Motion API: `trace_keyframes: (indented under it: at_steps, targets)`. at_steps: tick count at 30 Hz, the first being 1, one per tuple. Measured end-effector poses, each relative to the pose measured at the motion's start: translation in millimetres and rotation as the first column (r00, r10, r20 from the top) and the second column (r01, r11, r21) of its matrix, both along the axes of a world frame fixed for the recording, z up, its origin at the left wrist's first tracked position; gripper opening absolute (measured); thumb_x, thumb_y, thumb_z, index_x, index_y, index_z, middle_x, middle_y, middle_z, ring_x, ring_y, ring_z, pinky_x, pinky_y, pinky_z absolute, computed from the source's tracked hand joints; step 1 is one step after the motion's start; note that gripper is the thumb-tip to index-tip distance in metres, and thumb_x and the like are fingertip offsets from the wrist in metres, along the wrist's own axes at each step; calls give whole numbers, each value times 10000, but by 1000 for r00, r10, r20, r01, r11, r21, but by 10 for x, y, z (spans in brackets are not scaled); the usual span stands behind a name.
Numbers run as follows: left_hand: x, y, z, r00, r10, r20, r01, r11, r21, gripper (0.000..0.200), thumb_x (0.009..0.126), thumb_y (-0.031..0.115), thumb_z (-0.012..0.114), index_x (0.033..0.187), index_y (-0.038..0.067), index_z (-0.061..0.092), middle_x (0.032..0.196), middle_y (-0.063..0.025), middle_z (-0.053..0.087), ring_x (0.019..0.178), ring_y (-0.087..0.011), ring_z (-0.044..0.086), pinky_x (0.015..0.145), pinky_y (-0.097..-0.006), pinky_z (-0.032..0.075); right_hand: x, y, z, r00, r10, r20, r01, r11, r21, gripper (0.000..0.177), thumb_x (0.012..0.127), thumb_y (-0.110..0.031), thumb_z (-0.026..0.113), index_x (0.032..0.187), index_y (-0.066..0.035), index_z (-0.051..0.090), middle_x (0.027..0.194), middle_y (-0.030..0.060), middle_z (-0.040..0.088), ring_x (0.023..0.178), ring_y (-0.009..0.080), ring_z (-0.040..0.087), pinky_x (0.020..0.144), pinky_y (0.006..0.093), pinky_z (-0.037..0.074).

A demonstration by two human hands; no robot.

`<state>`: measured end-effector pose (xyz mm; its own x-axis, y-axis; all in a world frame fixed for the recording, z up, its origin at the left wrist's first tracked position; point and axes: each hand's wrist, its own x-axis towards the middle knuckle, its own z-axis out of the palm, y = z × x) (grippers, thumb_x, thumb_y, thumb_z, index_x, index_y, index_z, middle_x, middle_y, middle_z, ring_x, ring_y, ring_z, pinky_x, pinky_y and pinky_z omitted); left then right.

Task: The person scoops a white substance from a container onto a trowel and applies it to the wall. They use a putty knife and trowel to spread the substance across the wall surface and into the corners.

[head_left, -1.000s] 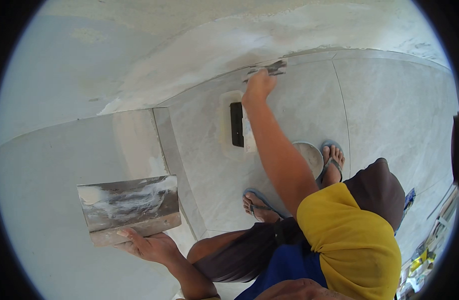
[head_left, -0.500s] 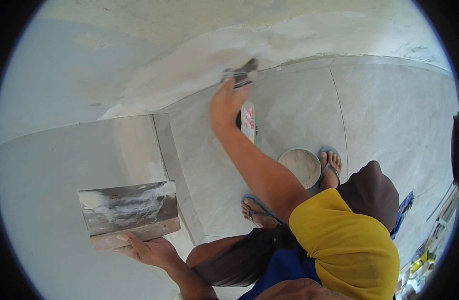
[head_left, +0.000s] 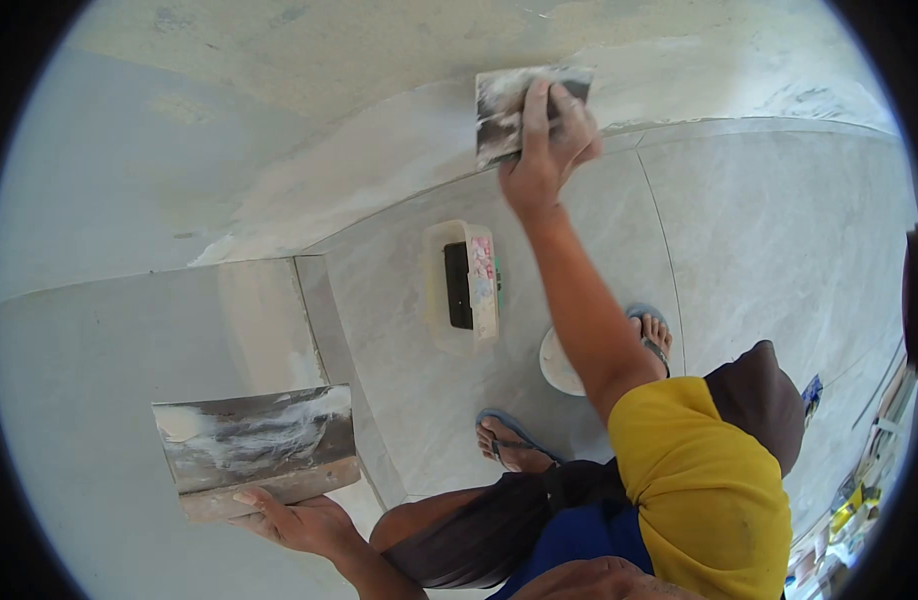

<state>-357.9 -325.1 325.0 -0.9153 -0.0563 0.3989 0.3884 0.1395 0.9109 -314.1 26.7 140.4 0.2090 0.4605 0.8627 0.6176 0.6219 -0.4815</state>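
In my left hand [head_left: 304, 522] is a wide putty blade [head_left: 264, 440], gripped along its handle edge, with white filler smeared across the metal. My right hand [head_left: 554, 150] has its fingers spread over the back of a smaller, square putty scraper [head_left: 501, 110], which also carries white filler. That scraper lies against the low part of the wall [head_left: 379, 135], just above the floor line, where a pale filler band runs along. Its far edge and my thumb are hidden.
On the tiled floor [head_left: 779, 220] stands a clear plastic container [head_left: 439, 250] with a dark block inside. A round tub [head_left: 559, 365] of pale filler is partly behind my right arm, between my sandalled feet. Assorted items [head_left: 859, 510] lie at the far right.
My right hand and the scraper have moved right and up along the wall, and the scraper now shows its flat face. My left hand with the wide blade has stayed nearly still.
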Motion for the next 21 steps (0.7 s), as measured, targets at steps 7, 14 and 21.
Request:
trace_keyframes:
  at_steps: [7, 14, 21]
  targets:
    - [-1, 32, 21, 1000, -21, 19, 21, 999, -27, 639, 964, 262, 543, 1438, -17, 218, 1443, -179, 314, 1279, -265, 378, 1083, -410, 328, 202, 105, -878, 935, 118, 334, -88, 991, -104, 484, 766, -34, 584, 1220, -198, 620, 1229, -4, 493, 1111, 241, 419, 952, 403, 284]
    - [-32, -11, 30, 997, -24, 70, 24, 1000, -4, 659, 960, 279, 545, 1445, -15, 209, 1454, -177, 302, 1294, -276, 365, 1085, -423, 323, 157, -6, -43, 917, -53, -396, -101, 928, -358, 589, 792, 57, 509, 1374, 2, 433, 1253, 196, 452, 1134, 329, 396, 990, 399, 271]
    - [-24, -29, 5, 999, 14, 43, -14, 1000, 2, 580, 966, 258, 541, 1387, -68, 309, 1409, -178, 373, 1251, -264, 418, 1073, -404, 356, -643, -639, 90, 952, 257, -164, -302, 873, -383, 786, 589, 91, 509, 1360, -59, 484, 1252, 169, 460, 1111, 314, 399, 963, 435, 257]
